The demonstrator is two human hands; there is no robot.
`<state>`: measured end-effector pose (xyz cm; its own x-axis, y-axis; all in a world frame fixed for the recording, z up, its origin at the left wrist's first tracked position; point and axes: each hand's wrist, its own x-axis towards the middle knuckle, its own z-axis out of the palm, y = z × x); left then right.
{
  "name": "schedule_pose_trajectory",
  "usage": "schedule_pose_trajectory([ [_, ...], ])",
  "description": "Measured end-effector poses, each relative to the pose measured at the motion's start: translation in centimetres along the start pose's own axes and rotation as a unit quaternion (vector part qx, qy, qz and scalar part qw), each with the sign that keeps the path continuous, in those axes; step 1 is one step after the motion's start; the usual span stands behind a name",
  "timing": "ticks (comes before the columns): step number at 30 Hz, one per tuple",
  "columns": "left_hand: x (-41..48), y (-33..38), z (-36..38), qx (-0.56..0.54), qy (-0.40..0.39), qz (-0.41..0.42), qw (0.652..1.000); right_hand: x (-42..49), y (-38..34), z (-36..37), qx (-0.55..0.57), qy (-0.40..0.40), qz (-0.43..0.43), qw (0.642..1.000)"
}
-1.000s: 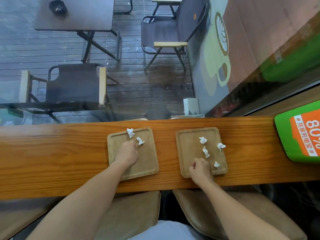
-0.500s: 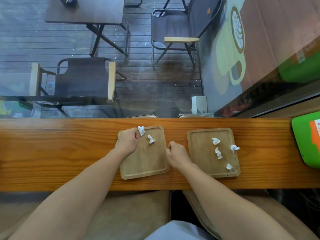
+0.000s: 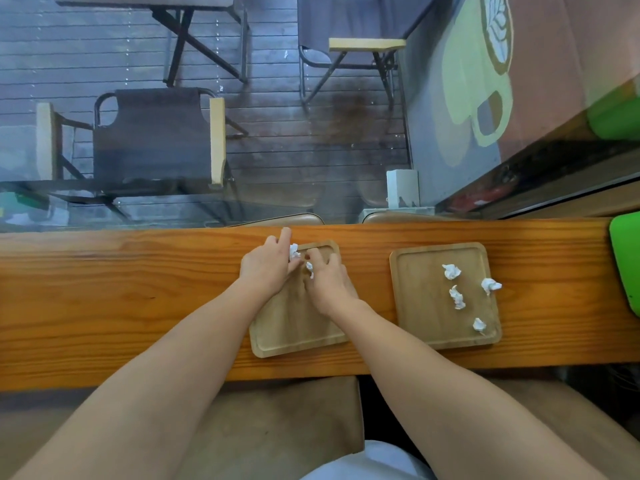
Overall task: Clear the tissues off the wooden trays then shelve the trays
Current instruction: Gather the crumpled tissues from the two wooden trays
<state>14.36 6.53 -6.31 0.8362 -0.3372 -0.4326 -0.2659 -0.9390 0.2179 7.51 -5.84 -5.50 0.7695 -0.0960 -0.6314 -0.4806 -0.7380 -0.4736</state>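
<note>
Two square wooden trays lie on a long wooden counter (image 3: 104,306). Both my hands are over the far end of the left tray (image 3: 298,327). My left hand (image 3: 266,268) pinches a small white crumpled tissue (image 3: 293,251) between index finger and thumb at the tray's far left corner. My right hand (image 3: 327,282) curls its fingers around a second tissue wad (image 3: 310,268) just beside it. The right tray (image 3: 422,306) holds several crumpled tissue wads (image 3: 451,271) scattered over its right half, with no hand near it.
A green sign (image 3: 623,265) stands at the counter's right end. A glass pane rises right behind the counter; outdoor chairs and a table stand beyond it. Padded stools (image 3: 277,427) sit below the counter's near edge.
My right hand has moved left from the right tray onto the left tray and closed on the second tissue. My left hand has shifted to the far corner and pinched the first tissue.
</note>
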Motion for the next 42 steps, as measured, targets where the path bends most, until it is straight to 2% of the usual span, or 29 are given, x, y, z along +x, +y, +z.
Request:
schedule_pose_trajectory([
  [3, -0.1, 0.0, 0.3, 0.028, -0.024, 0.013, 0.999, 0.1, 0.3, 0.4, -0.021, -0.008, 0.007, 1.0],
  [7, -0.6, 0.0, 0.7, 0.032, -0.009, 0.013, 0.999, -0.2, 1.0, 0.3, -0.04, -0.031, 0.01, 0.999],
  [13, -1.3, 0.6, 1.2, -0.062, 0.014, -0.03, 0.998, -0.5, 1.5, 0.0, 0.052, -0.037, 0.048, 0.997],
  [16, -1.8, 0.5, 1.5, -0.097, 0.0, -0.064, 0.993, -0.9, 1.8, 0.0, -0.001, -0.041, 0.01, 0.999],
  [20, -2.3, 0.7, 1.8, -0.111, -0.017, -0.089, 0.99, -1.4, 2.7, -0.1, -0.027, -0.018, 0.007, 0.999],
  [27, -3.9, 4.0, 1.6, -0.096, -0.045, -0.106, 0.989, -3.5, 6.1, -2.2, 0.002, 0.019, 0.012, 1.0],
  [30, -4.6, 6.6, 1.4, -0.069, -0.07, -0.086, 0.991, -4.8, 8.1, -3.4, 0.007, 0.025, 0.027, 0.999],
  [34, -5.6, 10.4, 1.8, -0.088, -0.104, -0.046, 0.99, -6.9, 11.4, -5.0, -0.015, 0.015, 0.08, 0.997],
  [42, -6.9, 18.7, 3.3, -0.021, -0.154, 0.052, 0.987, -12.3, 20.1, -8.2, -0.039, 0.02, 0.111, 0.993],
])
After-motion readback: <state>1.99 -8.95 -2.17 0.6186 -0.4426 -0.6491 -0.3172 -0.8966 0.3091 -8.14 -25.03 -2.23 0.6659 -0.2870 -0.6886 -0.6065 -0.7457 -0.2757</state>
